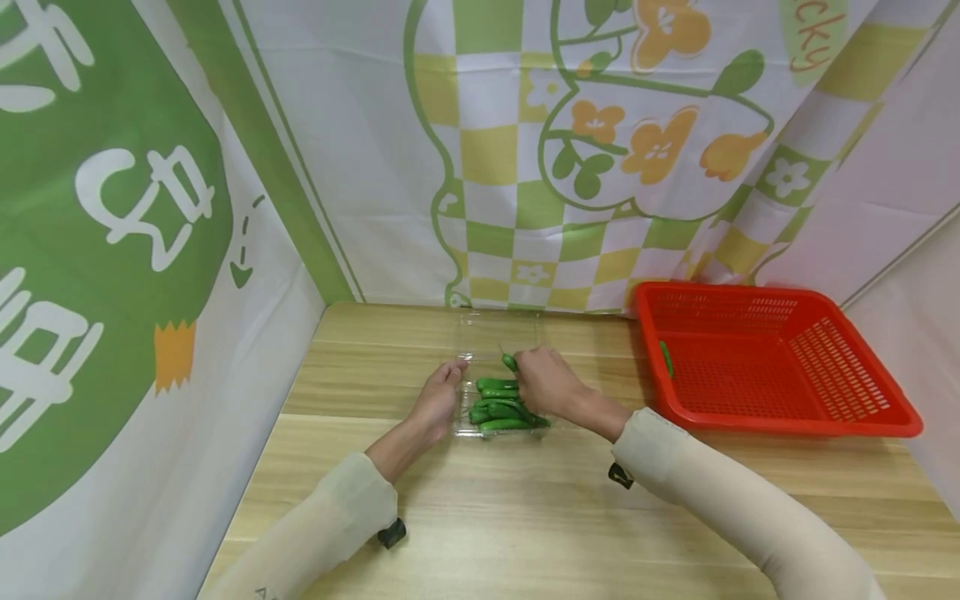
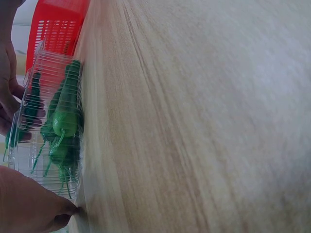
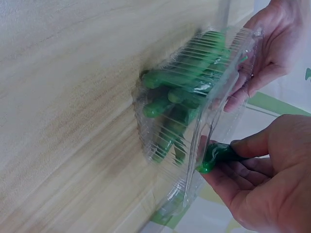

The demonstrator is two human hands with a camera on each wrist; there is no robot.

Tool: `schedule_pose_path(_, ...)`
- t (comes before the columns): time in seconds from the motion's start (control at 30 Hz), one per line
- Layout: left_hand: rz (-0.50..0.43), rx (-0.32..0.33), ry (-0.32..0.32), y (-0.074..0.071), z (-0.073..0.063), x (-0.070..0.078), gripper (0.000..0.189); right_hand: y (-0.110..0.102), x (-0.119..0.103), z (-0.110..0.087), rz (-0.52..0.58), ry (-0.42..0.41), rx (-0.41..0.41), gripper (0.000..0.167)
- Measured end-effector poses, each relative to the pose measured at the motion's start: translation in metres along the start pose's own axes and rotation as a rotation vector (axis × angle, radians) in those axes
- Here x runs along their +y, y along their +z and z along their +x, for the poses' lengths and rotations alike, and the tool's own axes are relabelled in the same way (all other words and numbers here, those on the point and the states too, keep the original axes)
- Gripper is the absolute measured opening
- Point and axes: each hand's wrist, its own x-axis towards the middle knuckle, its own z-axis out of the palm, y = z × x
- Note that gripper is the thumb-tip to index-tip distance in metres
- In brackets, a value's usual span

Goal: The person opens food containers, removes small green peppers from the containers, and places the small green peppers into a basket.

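A clear plastic clamshell box (image 1: pixel 498 333) lies on the wooden table, its lid folded back toward the curtain. Several green peppers (image 1: pixel 502 410) fill its near half, stacked side by side. My left hand (image 1: pixel 435 404) grips the left edge of the box, thumb and fingers at the rim near the hinge. Over the right side of the box, my right hand (image 1: pixel 547 382) pinches one green pepper (image 3: pixel 218 155) between thumb and fingers. In the right wrist view that pepper is at the box's rim, its stem end hidden in the hand.
A red slotted plastic basket (image 1: pixel 780 428) stands to the right, with a slim green piece (image 1: pixel 666 358) against its left wall. A printed curtain (image 1: pixel 495 158) hangs along the table's back edge, and another cloth panel (image 1: pixel 210 358) borders the left side.
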Motion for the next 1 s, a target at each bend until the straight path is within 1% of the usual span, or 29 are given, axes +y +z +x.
schedule_pose_path(0.23,0.0,0.004,0.002,0.001,0.0,0.001,0.043,-0.009,0.001,0.001,0.023,0.018,0.04,0.026)
schedule_pose_path(0.43,-0.005,0.003,0.009,0.001,0.001,0.001,0.043,-0.015,0.002,0.0,0.046,0.024,0.033,0.021)
schedule_pose_path(0.53,-0.006,0.004,0.01,0.002,0.001,0.001,0.042,-0.017,0.004,0.001,0.031,0.017,0.045,0.02)
schedule_pose_path(0.63,-0.009,0.005,0.009,0.002,0.001,0.002,0.042,-0.019,0.007,0.001,0.013,0.016,0.06,0.022)
schedule_pose_path(0.77,-0.009,0.008,0.005,0.002,0.0,0.002,0.042,-0.023,0.009,0.001,0.016,0.018,0.075,0.021)
schedule_pose_path(0.83,-0.006,0.011,0.004,0.002,0.0,0.002,0.042,-0.025,0.01,0.0,0.005,0.007,0.094,0.022)
schedule_pose_path(1.0,0.001,0.013,-0.005,0.002,0.0,0.001,0.043,-0.032,0.013,-0.004,-0.001,0.004,0.122,0.03)
